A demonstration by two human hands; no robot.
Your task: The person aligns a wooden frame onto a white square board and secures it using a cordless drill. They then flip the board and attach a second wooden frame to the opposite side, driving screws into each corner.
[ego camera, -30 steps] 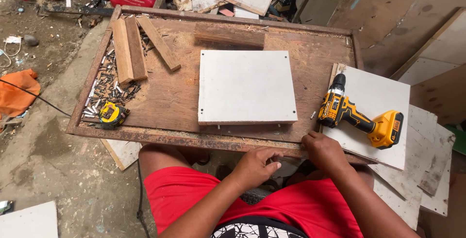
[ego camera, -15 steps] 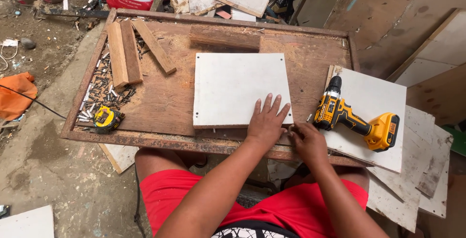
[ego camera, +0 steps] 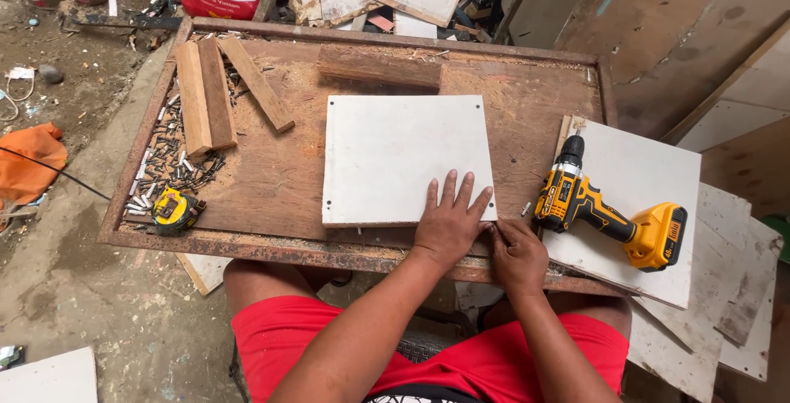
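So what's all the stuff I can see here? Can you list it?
flat white square board: one, white, middle of the bench, front edge under the left hand
rusty-edged brown wooden workbench: one, brown, fills the middle
yellow and black cordless drill: one, lying on its side on a white panel, right
large white panel: one, white, right of the bench, on stacked boards
short wooden blocks: three, tan, back left of the bench
dark wooden block: one, brown, behind the white board
yellow tape measure: one, front left corner
loose screws: many, grey, left side
orange cloth: one, on the ground, far left
left hand: flat on the board's front right corner
right hand: at the bench's front edge, beside the drill
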